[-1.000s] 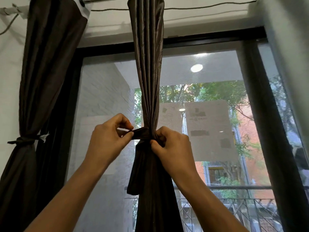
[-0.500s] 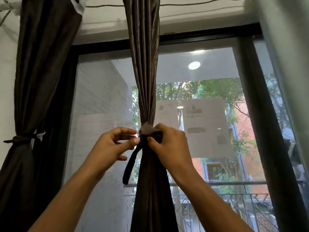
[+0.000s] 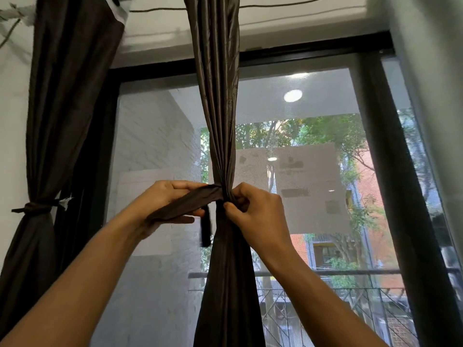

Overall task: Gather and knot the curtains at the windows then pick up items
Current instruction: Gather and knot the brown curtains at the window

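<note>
A dark brown curtain [image 3: 220, 108] hangs gathered into a narrow bunch in the middle of the window. A fabric tie band [image 3: 185, 205] of the same colour runs from the bunch's waist out to the left. My left hand [image 3: 162, 196] grips this band and holds it taut across its palm. Against the right side of the waist, my right hand [image 3: 255, 209] pinches the tie where it wraps the curtain. A short loose end [image 3: 206, 229] of the tie dangles between the two hands.
A second brown curtain [image 3: 62, 108] hangs at the left, cinched by a tie [image 3: 37, 208] at its waist. Behind is a black-framed window [image 3: 390, 171] with a mesh screen, a balcony railing [image 3: 350, 272] and trees outside. A white wall [image 3: 438, 83] stands at right.
My left hand has pulled the tie band out to the left and flattened it. The loose end now hangs shorter. My right hand stays pinched at the curtain's waist.
</note>
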